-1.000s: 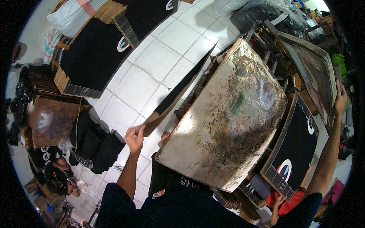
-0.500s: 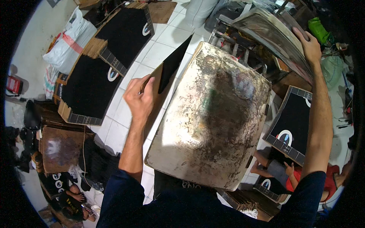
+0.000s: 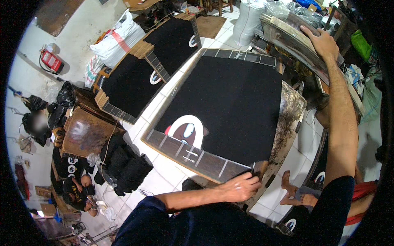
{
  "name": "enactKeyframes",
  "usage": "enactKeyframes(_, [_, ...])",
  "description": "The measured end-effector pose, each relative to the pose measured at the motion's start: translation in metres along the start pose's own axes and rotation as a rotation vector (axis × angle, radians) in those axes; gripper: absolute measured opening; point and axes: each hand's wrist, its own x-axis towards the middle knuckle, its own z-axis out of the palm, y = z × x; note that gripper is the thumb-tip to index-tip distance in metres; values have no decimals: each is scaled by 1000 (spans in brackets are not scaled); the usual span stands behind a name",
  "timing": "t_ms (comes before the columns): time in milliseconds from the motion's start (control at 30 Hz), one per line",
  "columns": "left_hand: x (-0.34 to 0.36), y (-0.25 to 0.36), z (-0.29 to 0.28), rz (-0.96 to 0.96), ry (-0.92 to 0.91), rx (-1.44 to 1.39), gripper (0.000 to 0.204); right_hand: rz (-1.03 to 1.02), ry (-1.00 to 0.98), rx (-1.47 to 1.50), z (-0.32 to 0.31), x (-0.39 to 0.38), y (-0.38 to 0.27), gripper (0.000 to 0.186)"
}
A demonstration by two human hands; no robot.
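Note:
A board covered in black fabric [image 3: 230, 94], with a printed eye shape and marked strips at two ends, lies over a paint-stained platen [image 3: 292, 115], whose right part shows. My left hand [image 3: 242, 185] has its fingers curled on the board's near right corner. My right hand [image 3: 322, 43] grips the top edge of a tilted, framed screen [image 3: 287, 39] at the upper right, which stands raised beyond the board.
Stacked black boards [image 3: 127, 90] lie at the upper left beside white sacks [image 3: 117, 41]. A brown box [image 3: 86, 131] and black fabric pile [image 3: 125, 172] are at left. A seated person [image 3: 76, 190] works lower left; another's bare feet [image 3: 289, 186] show at right.
My left hand has brought the black board from an upright position at left down over the platen. My right hand and the screen have shifted up and toward the middle.

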Motion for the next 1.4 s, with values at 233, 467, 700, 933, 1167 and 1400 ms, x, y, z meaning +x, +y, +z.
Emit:
enactKeyframes(233, [-6, -2, 124, 0, -47, 76, 31, 3, -9, 26, -3, -6, -5, 107])
enactKeyframes(467, [-141, -158, 42, -746, 345, 96, 83, 11, 10, 18, -1, -13, -5, 106])
enactKeyframes(700, [-345, -301, -69, -1839, 617, -260, 54, 39, 20, -20, 0, -17, -9, 105])
enactKeyframes(933, [-314, -203, -98, -1625, 817, -588, 43, 31, 121, 46, -7, -22, -14, 82])
enactKeyframes(1167, [-265, -211, -38, -1532, 804, -753, 36, 83, 135, 90, -12, -39, -31, 83])
enactKeyframes(1400, [-297, -216, -28, -1580, 642, -611, 46, 87, 123, 74, -11, -51, -32, 79])
